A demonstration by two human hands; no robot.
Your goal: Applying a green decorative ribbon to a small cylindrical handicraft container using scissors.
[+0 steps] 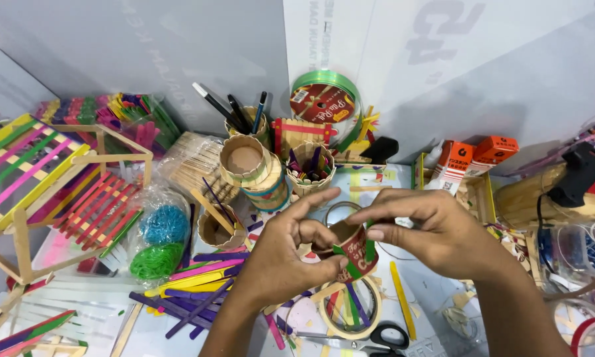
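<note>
I hold a small paper cup (pixel 352 250) between both hands, just below the middle of the frame. My left hand (pixel 285 254) cradles it from the left, thumb and fingers pinching its wall. My right hand (pixel 424 228) comes in from the right, fingertips pressing a green stick (pixel 370 248) against its side. The cup's long axis tilts, mouth toward upper left. Both hands touch it; neither is farther.

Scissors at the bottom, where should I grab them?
By the black loop handles, coming from above. The scissors lie flat on the table by the tape roll, handles pointing right and uncovered, while the blades run left beneath the clutter. Both the left hand and right hand are busy holding the red cup.
</note>
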